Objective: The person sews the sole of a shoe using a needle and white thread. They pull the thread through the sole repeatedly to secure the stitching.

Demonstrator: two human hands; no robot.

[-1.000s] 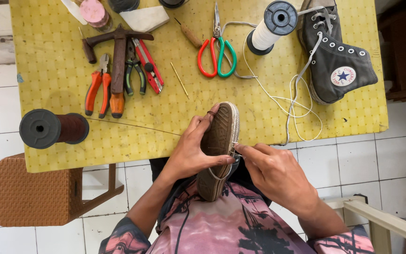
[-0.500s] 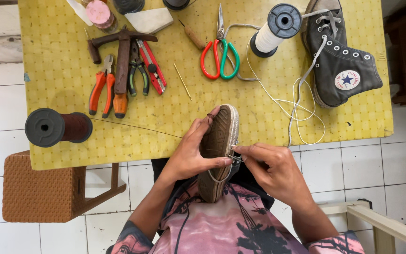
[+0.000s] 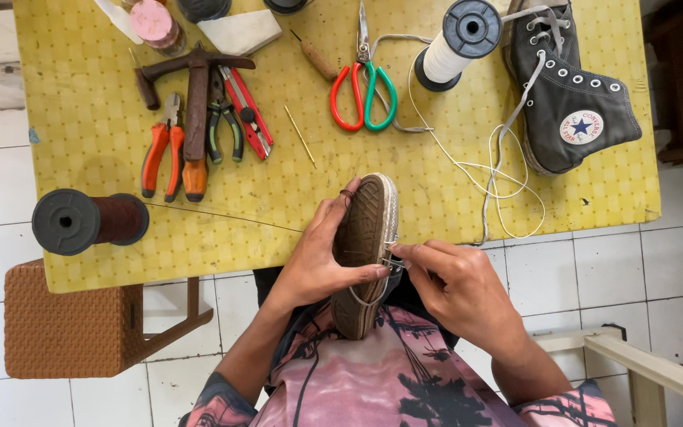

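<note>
A shoe with a brown sole and pale rim stands sole-up in my lap at the table's near edge. My left hand wraps the sole, thumb pressed on its middle. My right hand pinches something thin, a needle or thread, at the shoe's right rim; a loop of pale thread hangs below the sole. A dark high-top sneaker lies at the table's far right, with white thread trailing from it.
On the yellow table: a brown thread spool at the left edge, a white spool, red-green scissors, pliers, a hammer, an awl. A wicker stool stands left, a wooden frame right.
My right hand has slid in tight against the shoe's rim, fingers now pinched there. The left hand keeps its hold on the sole. The view has shifted slightly.
</note>
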